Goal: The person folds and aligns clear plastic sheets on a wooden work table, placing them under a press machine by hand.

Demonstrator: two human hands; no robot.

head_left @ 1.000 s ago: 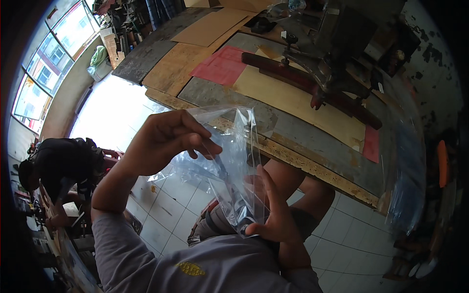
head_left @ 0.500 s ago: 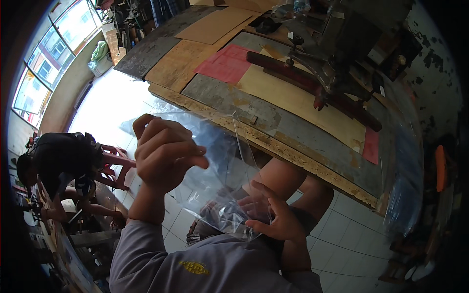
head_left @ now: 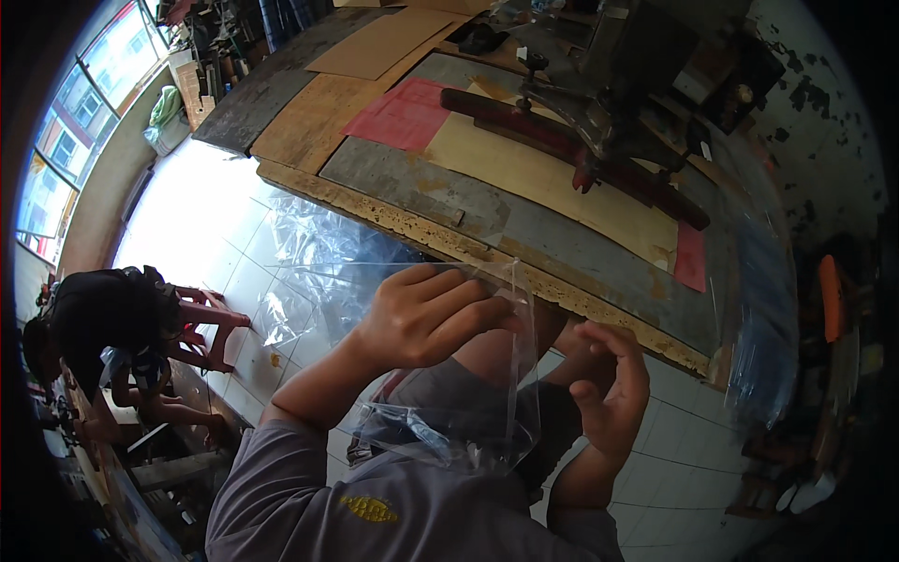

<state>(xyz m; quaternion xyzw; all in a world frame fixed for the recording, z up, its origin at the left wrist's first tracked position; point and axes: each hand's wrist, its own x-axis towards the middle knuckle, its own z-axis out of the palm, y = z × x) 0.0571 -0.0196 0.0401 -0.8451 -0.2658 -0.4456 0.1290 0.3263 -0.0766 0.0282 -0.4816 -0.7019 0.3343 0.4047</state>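
Note:
A clear plastic sheet (head_left: 459, 431), possibly a bag, hangs in front of my torso and over my lap. It has a straight, seam-like right edge. My left hand (head_left: 426, 314) is closed, its fingers curled and the thumb side pinching the upper part of this plastic. To the right of that edge, my right hand (head_left: 613, 389) is raised with fingers bent but apart, and nothing shows in it. Beyond my left hand, more crumpled clear plastic (head_left: 323, 253) lies below the workbench edge.
A worn workbench (head_left: 412, 192) spans the far side. On it are a pink and cream sheet (head_left: 524, 169) beneath a machine's dark red bar (head_left: 562, 140), and brown cardboard (head_left: 384, 42). Another person (head_left: 103, 328) bends at the left beside a red stool (head_left: 220, 328). Plastic film (head_left: 763, 328) hangs at right.
My left hand has moved right and down, drawing the plastic's edge to the right. My right hand has come away from the plastic and moved right and up. The view has shifted slightly.

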